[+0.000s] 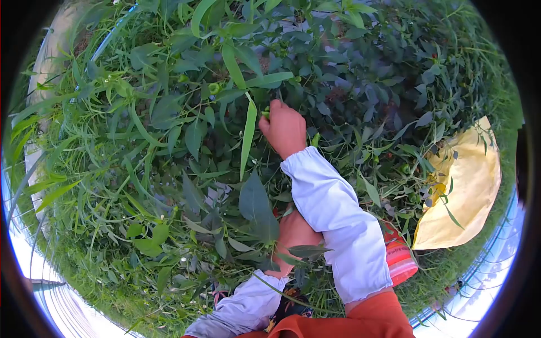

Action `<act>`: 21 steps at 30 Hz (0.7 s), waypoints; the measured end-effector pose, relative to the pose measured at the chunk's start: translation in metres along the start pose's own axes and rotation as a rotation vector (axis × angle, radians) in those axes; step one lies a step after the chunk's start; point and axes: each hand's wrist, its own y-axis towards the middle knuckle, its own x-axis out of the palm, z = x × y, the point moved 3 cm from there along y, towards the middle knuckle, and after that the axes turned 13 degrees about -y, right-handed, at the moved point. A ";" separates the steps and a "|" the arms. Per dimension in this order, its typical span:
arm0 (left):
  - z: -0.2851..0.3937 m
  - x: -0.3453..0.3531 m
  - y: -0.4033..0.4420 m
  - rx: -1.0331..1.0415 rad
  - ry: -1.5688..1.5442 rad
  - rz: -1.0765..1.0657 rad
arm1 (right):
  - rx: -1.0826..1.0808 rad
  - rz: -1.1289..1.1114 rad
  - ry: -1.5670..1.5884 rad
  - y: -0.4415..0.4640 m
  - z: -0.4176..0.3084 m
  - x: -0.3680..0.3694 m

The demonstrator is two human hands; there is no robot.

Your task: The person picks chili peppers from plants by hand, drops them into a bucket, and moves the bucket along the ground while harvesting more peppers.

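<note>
Among leafy green plants, my right hand (284, 128) reaches forward with its fingers curled together at a small green pepper (266, 112), partly hidden by the fingers. My left hand (294, 234) is lower down, below my right forearm. Leaves cover its fingers, and a bit of red shows beside it. Another green pepper (214, 88) hangs on a plant to the left of my right hand. Pale sleeve covers are on both forearms.
A red container (401, 263) stands at the lower right, beside my right sleeve. A yellow cloth or sack (470, 188) lies at the right among the plants. Long grass and a pale pipe or post (49, 62) are on the left.
</note>
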 end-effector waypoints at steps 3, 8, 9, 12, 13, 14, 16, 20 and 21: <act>0.005 -0.001 0.003 0.165 0.099 0.021 | -0.012 -0.019 0.319 -0.005 0.003 -0.009; 0.006 -0.001 0.008 0.029 0.144 -0.093 | 0.094 0.013 0.972 -0.006 0.015 -0.046; 0.005 -0.001 0.009 0.022 0.182 -0.111 | 0.115 0.022 1.172 0.000 0.018 -0.070; 0.017 -0.008 0.008 0.109 0.101 0.014 | 0.145 0.062 1.657 0.056 0.049 -0.106; 0.014 -0.008 0.009 0.100 0.119 -0.008 | 0.181 0.072 1.564 0.079 0.059 -0.113; 0.014 -0.008 0.010 0.081 0.116 -0.016 | 0.239 0.024 1.605 0.103 0.067 -0.115; 0.013 -0.009 0.010 0.032 0.108 -0.032 | 0.184 -0.059 1.536 0.147 0.066 -0.114; 0.008 -0.006 0.011 0.132 0.097 0.033 | 0.281 -0.192 1.069 0.215 0.061 -0.074; 0.006 -0.007 0.010 0.132 0.075 0.031 | -0.133 -0.164 0.215 0.231 0.062 -0.062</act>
